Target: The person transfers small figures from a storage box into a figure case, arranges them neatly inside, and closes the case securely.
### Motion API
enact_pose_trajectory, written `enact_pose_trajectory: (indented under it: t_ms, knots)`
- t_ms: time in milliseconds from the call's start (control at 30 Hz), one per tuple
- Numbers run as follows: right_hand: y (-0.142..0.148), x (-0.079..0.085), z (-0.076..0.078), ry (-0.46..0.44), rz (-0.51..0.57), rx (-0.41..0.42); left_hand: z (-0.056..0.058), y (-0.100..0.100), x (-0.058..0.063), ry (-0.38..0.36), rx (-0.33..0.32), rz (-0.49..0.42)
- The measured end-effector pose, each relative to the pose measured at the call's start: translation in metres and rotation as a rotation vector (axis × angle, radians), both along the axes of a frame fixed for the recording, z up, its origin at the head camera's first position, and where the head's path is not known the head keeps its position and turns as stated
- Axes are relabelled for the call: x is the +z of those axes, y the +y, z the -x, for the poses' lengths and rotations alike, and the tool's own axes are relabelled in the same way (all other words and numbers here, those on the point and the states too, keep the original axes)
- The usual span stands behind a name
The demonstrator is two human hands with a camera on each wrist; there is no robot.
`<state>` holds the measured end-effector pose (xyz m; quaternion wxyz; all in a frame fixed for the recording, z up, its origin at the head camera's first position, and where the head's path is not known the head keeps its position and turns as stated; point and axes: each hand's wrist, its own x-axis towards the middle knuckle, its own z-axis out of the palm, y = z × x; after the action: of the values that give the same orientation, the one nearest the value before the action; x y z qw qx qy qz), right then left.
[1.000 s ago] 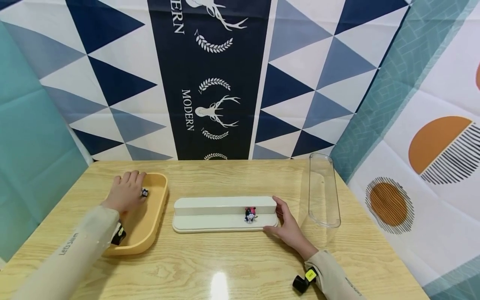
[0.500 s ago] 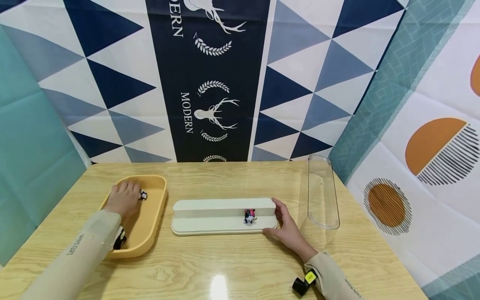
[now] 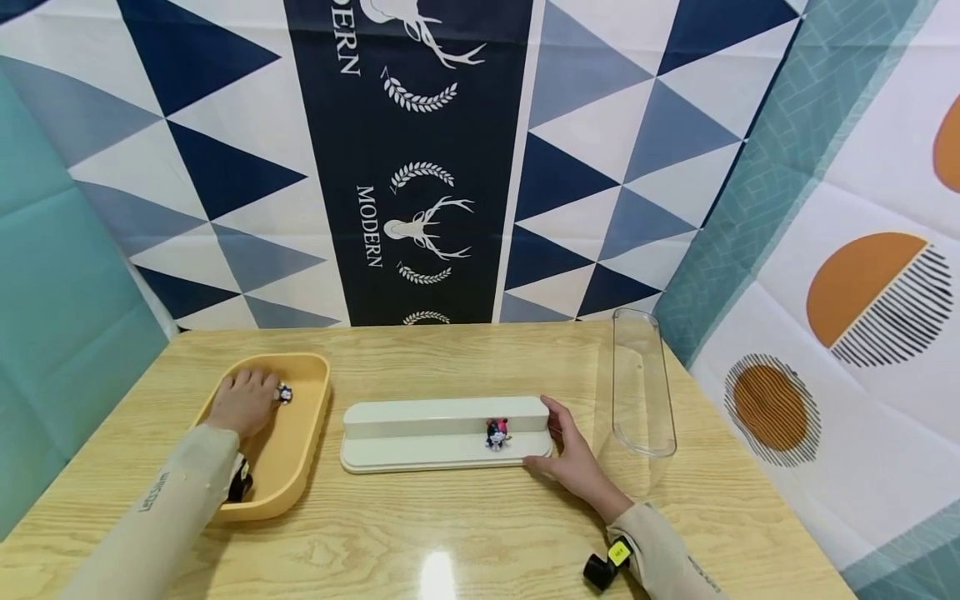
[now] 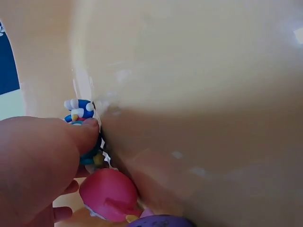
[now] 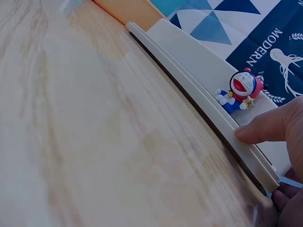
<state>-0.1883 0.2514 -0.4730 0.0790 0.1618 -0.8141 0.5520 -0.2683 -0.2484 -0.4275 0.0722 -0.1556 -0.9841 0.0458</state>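
Observation:
My left hand (image 3: 243,402) reaches down inside the orange tray (image 3: 318,417). In the left wrist view its thumb presses a small blue-and-white figurine (image 4: 81,108), with other fingers curled behind it. A figurine with a round pink head (image 4: 109,194) lies right beside it, and part of a purple object (image 4: 161,221) shows at the bottom edge. My right hand (image 3: 573,458) grips the right end of a white stepped display base (image 3: 420,450), thumb on the front edge. On the base's lower step sits a blue cat figurine (image 5: 239,90) with a pink hood, holding a star.
A clear plastic cover (image 3: 643,383) stands on the wooden table (image 3: 390,542) at the right, beyond my right hand. Patterned cloth (image 3: 420,167) hangs behind the table's far edge, with more cloth along both sides.
My left hand has sunk lower into the tray, its raised fingers coming down beside the small figurine. The right hand keeps its hold on the base. The head view has shifted slightly.

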Motion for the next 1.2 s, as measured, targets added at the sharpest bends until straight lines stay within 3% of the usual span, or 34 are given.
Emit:
enact_pose_trajectory:
  t_ms: [400,567,900,1200]
  knots:
    - [0.001,0.002,0.0,-0.013,-0.002,0.001,0.005,-0.003,0.003,-0.088,0.005,-0.14]
    - [0.001,0.002,0.0,-0.012,-0.005,-0.002,0.004,-0.005,0.003,-0.086,0.003,-0.184]
    - [0.0,0.0,-0.001,-0.01,-0.013,-0.009,0.002,-0.004,0.018,-0.062,-0.017,-0.21]
    - [0.0,0.001,0.0,-0.005,0.002,-0.001,0.003,-0.001,0.032,-0.128,-0.068,-0.526]
